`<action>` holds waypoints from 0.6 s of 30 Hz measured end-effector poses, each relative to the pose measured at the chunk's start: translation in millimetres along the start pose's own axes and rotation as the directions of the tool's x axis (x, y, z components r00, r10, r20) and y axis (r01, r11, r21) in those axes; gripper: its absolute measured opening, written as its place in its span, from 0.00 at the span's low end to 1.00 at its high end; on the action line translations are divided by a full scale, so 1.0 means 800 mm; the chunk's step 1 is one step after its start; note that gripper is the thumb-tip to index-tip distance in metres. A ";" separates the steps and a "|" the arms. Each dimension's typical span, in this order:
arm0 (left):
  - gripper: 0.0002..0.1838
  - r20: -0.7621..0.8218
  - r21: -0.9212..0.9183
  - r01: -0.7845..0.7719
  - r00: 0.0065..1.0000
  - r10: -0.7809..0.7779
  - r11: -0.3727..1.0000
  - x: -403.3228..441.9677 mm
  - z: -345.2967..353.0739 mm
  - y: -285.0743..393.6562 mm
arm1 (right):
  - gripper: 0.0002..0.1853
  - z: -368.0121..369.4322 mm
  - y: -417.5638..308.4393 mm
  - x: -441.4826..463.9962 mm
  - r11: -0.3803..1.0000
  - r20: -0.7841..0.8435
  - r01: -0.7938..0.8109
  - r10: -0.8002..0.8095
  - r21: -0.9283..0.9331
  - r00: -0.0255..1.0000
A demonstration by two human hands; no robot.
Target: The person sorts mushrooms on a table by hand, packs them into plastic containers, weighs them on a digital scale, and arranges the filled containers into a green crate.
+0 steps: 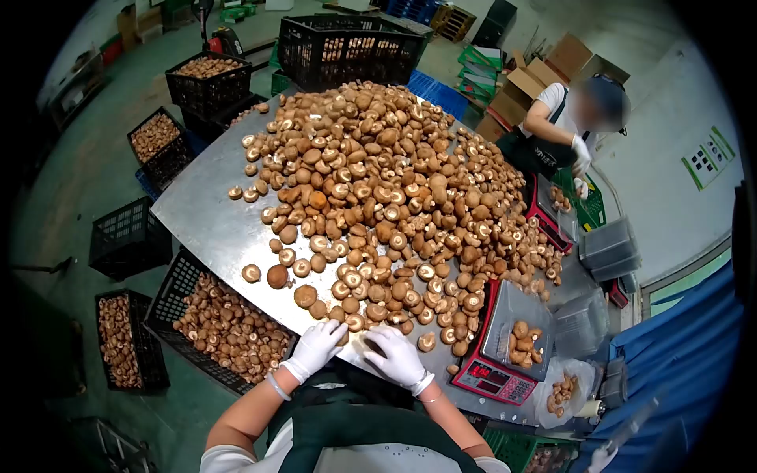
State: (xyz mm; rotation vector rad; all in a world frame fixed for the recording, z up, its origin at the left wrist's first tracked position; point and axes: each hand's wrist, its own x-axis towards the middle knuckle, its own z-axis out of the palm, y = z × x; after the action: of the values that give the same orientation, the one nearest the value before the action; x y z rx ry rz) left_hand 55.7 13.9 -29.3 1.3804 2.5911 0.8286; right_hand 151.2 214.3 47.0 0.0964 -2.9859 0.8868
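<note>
A large heap of brown shiitake mushrooms (pixel 378 173) covers much of the metal table (pixel 197 189). At the near edge, my left hand (pixel 315 351), in a white glove, has its fingers curled round a mushroom (pixel 343 339), which they partly cover. My right hand (pixel 396 357), also gloved, lies just to the right, its fingers stretched toward the heap's near edge and holding nothing that shows. Right of it, a red digital scale (pixel 493 382) bears a clear plastic tray (pixel 512 303) with several mushrooms in it.
A black crate (pixel 169 307) of mushrooms stands below the table's left edge, with more crates beyond. A plastic bag (pixel 579 374) holds mushrooms beside the scale. Stacked clear trays (pixel 611 248) stand at the right. A gloved co-worker (pixel 552 130) is near a second scale (pixel 548 217).
</note>
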 end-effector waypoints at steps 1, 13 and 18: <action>0.33 -0.044 -0.022 -0.018 0.999 0.017 1.000 0.002 0.001 -0.003 | 0.20 0.003 -0.003 0.001 1.000 0.013 -0.005 0.005 -0.003 1.000; 0.31 0.537 -0.729 0.362 0.829 -0.158 -0.581 0.012 -0.060 -0.013 | 0.32 0.015 -0.033 0.057 0.924 -0.101 0.012 0.030 0.383 0.994; 0.29 0.565 -0.808 0.541 0.824 -0.046 -0.234 0.007 -0.055 0.001 | 0.38 0.026 -0.037 0.060 0.371 0.202 -0.215 0.072 0.904 0.977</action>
State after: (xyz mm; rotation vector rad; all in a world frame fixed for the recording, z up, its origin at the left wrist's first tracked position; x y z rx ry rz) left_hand 39.2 0.4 9.3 0.1681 0.9550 1.6615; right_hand 104.8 175.6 47.5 -0.1079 -2.1276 2.5567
